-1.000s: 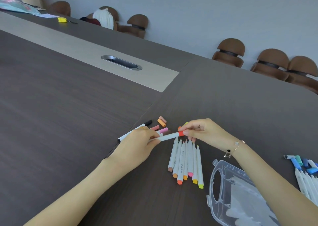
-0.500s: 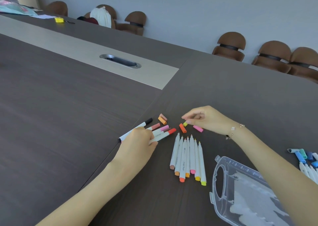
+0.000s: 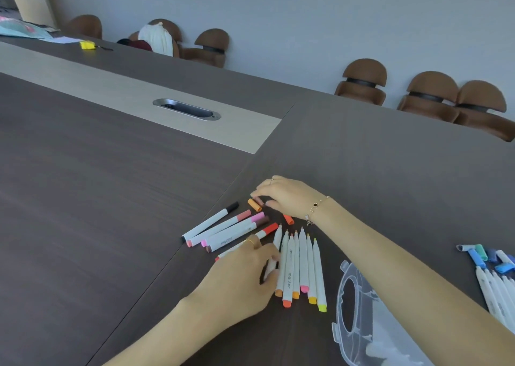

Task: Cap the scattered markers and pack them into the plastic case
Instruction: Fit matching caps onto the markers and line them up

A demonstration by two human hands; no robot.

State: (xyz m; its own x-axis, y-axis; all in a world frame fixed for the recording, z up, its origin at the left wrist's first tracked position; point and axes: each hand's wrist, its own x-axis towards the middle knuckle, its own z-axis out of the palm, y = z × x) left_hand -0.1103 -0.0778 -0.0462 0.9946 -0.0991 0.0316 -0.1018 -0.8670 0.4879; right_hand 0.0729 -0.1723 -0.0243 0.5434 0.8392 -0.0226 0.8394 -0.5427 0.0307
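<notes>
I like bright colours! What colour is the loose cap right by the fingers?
Orange cap; head view shows it.

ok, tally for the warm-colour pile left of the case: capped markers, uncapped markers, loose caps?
capped markers: 5
uncapped markers: 7, one of them gripped by the left hand
loose caps in view: 3, one at the fingertips of the right hand, which may hide more
Total: 15

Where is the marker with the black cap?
In the head view, the black-capped marker lies on the table, leftmost of the capped markers, beside the salmon-capped marker, left of both hands.
</notes>
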